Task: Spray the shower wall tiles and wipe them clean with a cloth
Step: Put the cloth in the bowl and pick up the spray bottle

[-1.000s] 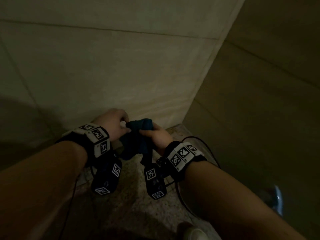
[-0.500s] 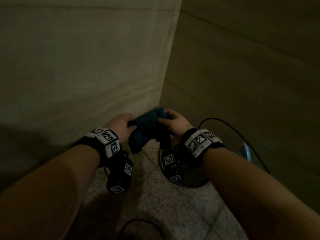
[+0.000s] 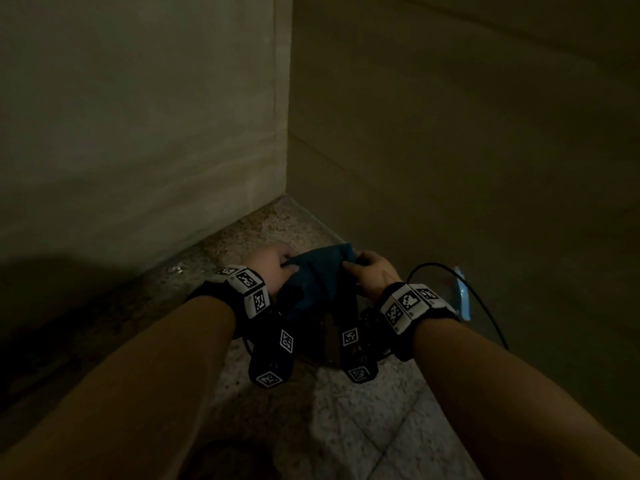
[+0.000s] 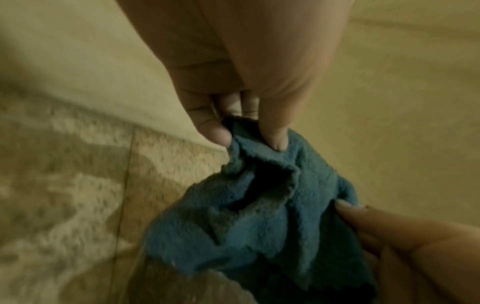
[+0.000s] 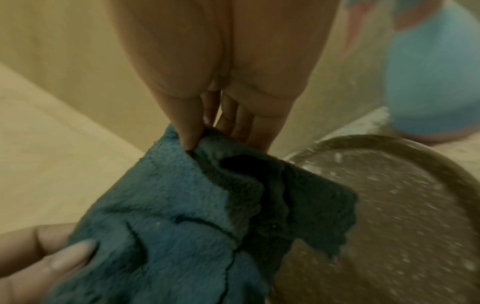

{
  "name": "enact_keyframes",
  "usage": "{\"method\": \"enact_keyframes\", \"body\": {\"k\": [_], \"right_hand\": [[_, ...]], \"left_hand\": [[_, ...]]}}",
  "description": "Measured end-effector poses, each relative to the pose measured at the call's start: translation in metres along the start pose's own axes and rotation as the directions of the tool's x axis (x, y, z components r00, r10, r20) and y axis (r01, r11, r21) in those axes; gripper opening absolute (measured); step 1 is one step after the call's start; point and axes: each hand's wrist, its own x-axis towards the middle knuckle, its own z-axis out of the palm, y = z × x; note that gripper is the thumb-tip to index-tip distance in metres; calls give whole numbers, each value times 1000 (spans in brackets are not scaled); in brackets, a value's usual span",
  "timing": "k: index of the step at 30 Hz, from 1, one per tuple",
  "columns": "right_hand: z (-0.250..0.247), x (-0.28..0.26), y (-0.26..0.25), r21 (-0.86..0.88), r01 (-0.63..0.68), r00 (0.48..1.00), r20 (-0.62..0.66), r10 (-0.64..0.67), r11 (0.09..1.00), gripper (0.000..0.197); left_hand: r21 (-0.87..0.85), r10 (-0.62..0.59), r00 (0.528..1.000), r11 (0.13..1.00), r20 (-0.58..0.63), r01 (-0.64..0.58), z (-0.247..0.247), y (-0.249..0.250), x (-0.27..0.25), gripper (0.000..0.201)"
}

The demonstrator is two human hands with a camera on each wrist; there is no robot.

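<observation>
A dark teal cloth hangs bunched between both hands, low in the corner where two beige tiled walls meet. My left hand pinches its left edge between thumb and fingers. My right hand pinches the opposite edge. The cloth sags in folds between them, over a round basin with foamy water. A light blue spray bottle stands past the basin by the right wall.
The speckled stone floor runs into the corner. A black cable loops from my right wrist. The right wall lies in deep shadow. Only a blue sliver of the bottle shows in the head view.
Both hands and the cloth have sunk lower toward the floor corner and the basin. The view has swung left to right, bringing the wall corner to the middle. Both grips are unchanged.
</observation>
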Motion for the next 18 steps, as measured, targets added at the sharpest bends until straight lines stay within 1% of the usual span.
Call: {"method": "enact_keyframes", "body": {"k": [2, 5, 6, 10, 14, 18], "right_hand": [[-2, 11, 13, -43, -43, 999, -9, 42, 998, 29], [-3, 28, 32, -107, -94, 995, 7, 95, 990, 12], [-4, 33, 38, -137, -105, 994, 5, 107, 985, 11], [-1, 45, 57, -291, -126, 990, 30, 141, 948, 31], [6, 53, 78, -290, -179, 981, 25, 195, 940, 41], [2, 59, 92, -312, -209, 974, 18, 226, 927, 41]], "left_hand": [[-19, -14, 1000, 1000, 24, 15, 15, 0, 10, 30], [2, -39, 997, 999, 66, 39, 36, -2, 23, 32], [10, -49, 996, 999, 78, 49, 42, -3, 27, 33], [35, -71, 990, 997, 119, 68, 65, -12, 43, 35], [106, -87, 978, 992, 188, 68, 86, -24, 59, 31], [146, -84, 973, 988, 214, 53, 104, -27, 69, 31]]}}
